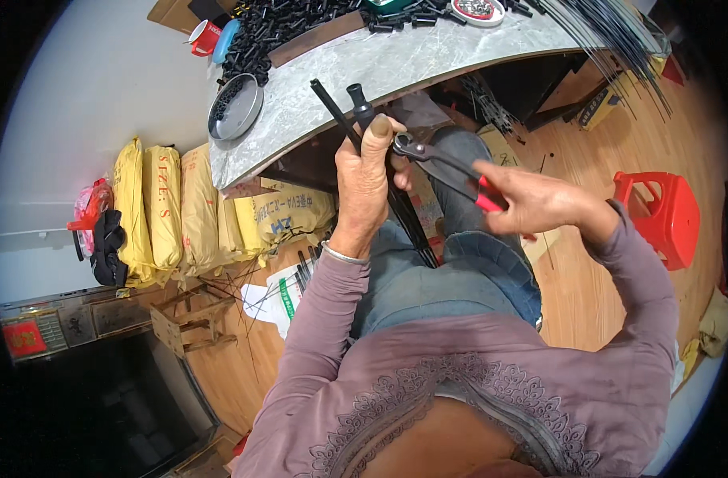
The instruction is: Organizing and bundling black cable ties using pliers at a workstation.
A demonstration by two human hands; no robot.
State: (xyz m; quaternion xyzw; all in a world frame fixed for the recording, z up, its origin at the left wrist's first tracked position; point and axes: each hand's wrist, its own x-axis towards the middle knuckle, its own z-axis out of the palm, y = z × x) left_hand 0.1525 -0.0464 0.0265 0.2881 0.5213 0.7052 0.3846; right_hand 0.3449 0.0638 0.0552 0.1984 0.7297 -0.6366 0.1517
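My left hand is closed round several slim black rods, which run from above the fist down to my lap. A black stepped sleeve stands up beside the thumb. In my right hand is a pair of pincers with dark metal jaws and red-covered handles. The jaw end is close to my left fingertips; whether it touches the sleeve or a rod cannot be told. My fingers hide the middle of the rods.
A grey marbled table curves ahead, bearing a heap of short black tubes, a round grey bowl and thin metal rods. Yellow sacks line the left wall. A red plastic stool stands at right.
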